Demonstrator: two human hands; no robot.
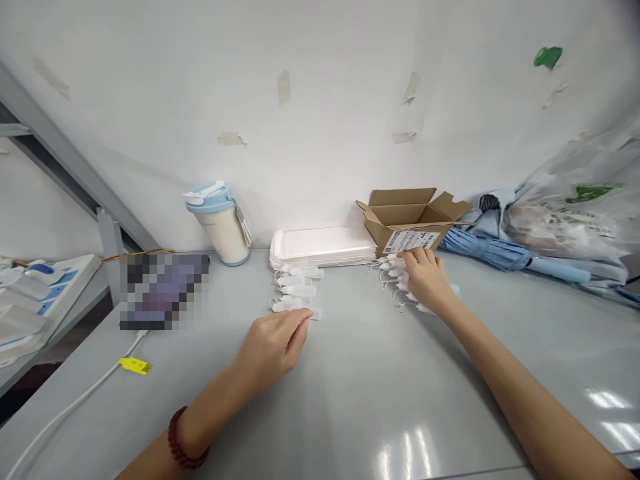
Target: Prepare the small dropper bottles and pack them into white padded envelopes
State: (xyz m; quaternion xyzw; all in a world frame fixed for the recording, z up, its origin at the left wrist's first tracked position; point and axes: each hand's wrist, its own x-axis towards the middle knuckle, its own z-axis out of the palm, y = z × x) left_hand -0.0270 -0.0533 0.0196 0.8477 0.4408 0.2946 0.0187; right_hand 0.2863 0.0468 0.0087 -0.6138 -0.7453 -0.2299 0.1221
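Light, slick handling likely

Left hand [276, 340] nearly closed, right hand [427, 277] half-curled, holds unclear: both sit at small translucent-white corded plastic pieces [300, 291], grouped left and right. They look stiffish; pinch them mid-body.

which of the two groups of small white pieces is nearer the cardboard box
The right-hand group, partly hidden by the right hand, just in front of the open cardboard box; the other group lies by the left hand.

Grey table [345, 380] (glossy) bears white pieces [296, 291], tumbler [224, 230].
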